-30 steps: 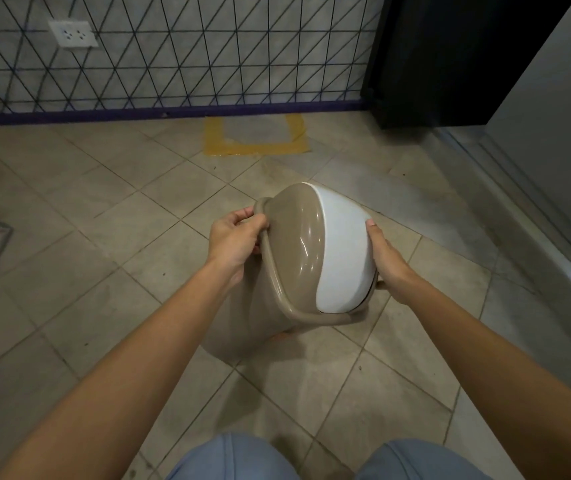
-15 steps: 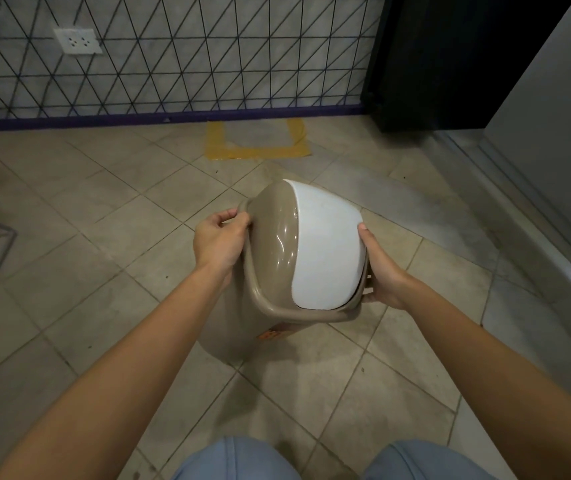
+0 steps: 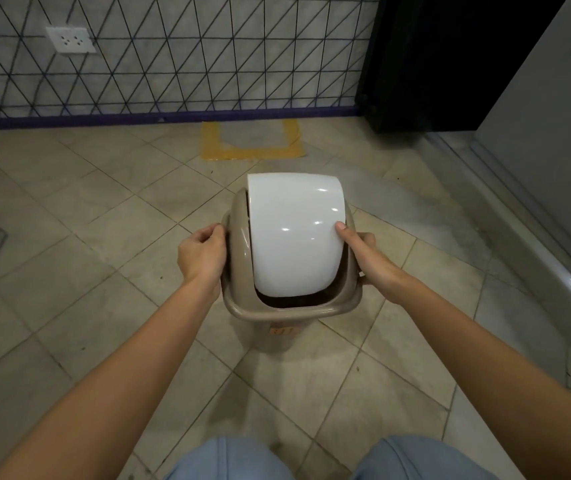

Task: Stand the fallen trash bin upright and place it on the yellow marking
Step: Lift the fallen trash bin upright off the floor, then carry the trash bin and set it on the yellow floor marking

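The trash bin (image 3: 277, 311) is beige with a white swing lid (image 3: 294, 233). It stands upright between my hands in the middle of the tiled floor, its lid facing up at me. My left hand (image 3: 202, 252) grips the bin's left rim. My right hand (image 3: 367, 258) holds the right rim, with the thumb resting on the white lid. The yellow marking (image 3: 251, 152), a taped square outline, lies on the floor beyond the bin, against the purple base of the mesh wall. The bin's lower body is mostly hidden under its top.
A black wire mesh wall (image 3: 173, 64) with a white socket (image 3: 70, 39) closes the far side. A dark cabinet (image 3: 450, 64) stands at the back right, and a grey wall with a metal sill (image 3: 536, 237) runs along the right. My knees in blue trousers (image 3: 228, 459) show at the bottom.
The bin has swung from tilted on its side to upright, lid now facing up. It has also moved slightly forward toward the yellow marking, with both hands still on it.
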